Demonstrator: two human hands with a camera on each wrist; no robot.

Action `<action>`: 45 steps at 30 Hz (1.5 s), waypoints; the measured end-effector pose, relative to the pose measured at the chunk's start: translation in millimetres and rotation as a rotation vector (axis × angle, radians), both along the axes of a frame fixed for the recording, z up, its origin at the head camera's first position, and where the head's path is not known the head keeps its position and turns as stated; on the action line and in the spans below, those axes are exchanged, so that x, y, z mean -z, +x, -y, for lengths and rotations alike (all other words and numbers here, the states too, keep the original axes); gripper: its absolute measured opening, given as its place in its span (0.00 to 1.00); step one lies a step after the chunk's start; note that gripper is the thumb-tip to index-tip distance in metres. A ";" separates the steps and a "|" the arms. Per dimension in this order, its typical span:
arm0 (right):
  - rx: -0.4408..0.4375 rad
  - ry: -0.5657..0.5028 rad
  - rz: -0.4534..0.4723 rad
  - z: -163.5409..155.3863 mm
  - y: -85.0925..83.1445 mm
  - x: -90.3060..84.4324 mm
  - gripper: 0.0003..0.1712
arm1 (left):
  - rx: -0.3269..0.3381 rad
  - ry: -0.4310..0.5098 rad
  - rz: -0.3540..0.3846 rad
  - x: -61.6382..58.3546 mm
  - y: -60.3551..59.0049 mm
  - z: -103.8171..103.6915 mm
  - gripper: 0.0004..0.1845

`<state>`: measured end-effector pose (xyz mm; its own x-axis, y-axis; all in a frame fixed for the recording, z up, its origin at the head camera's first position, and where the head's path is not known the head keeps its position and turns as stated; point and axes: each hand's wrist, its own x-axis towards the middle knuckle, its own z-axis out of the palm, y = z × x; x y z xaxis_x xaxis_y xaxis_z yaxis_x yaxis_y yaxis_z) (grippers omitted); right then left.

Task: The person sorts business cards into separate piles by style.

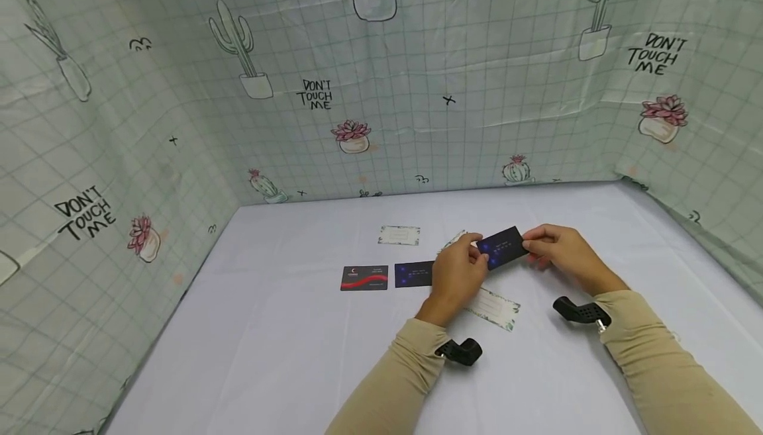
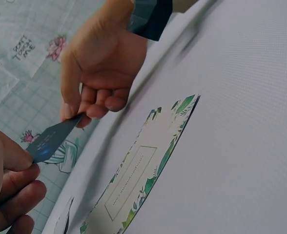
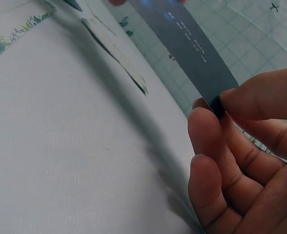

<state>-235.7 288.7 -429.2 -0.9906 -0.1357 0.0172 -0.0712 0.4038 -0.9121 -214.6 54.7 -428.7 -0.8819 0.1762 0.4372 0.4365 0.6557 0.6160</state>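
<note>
1. Card, dark blue point(image 1: 503, 247): held above the white table point(image 1: 286, 355), pinched at its ends by left hand point(image 1: 457, 273) and right hand point(image 1: 557, 249).
2. Leaf-bordered card point(image 1: 493, 308): flat on table, just beneath the hands.
3. Red-and-black card point(image 1: 364, 278) and second blue card point(image 1: 413, 275): side by side, left of the hands.

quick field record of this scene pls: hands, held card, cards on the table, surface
left hand: pinches one end of the dark blue card
right hand: pinches the other end
dark blue card: held above the table, between both hands
cards lying flat: red and black card, second dark blue card, two leaf-bordered white cards
surface: white table
backdrop: cactus-print cloth
</note>
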 end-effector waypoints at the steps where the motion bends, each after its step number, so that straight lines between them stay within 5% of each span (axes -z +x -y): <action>1: 0.000 -0.015 0.008 0.0 0.4 0.1 0.20 | -0.001 0.025 0.010 0.0 -0.2 0.2 0.19; 14: 0.032 -0.058 0.026 12.8 3.1 0.1 0.19 | 0.028 0.131 0.093 -1.0 2.4 8.4 0.21; 25: 0.041 -0.099 0.040 25.4 5.1 -5.2 0.24 | 0.195 0.336 0.399 -1.1 1.5 30.1 0.36; 45: -0.104 -0.092 0.065 78.4 11.2 -2.8 0.27 | 0.265 0.235 0.436 -6.2 1.8 103.0 0.35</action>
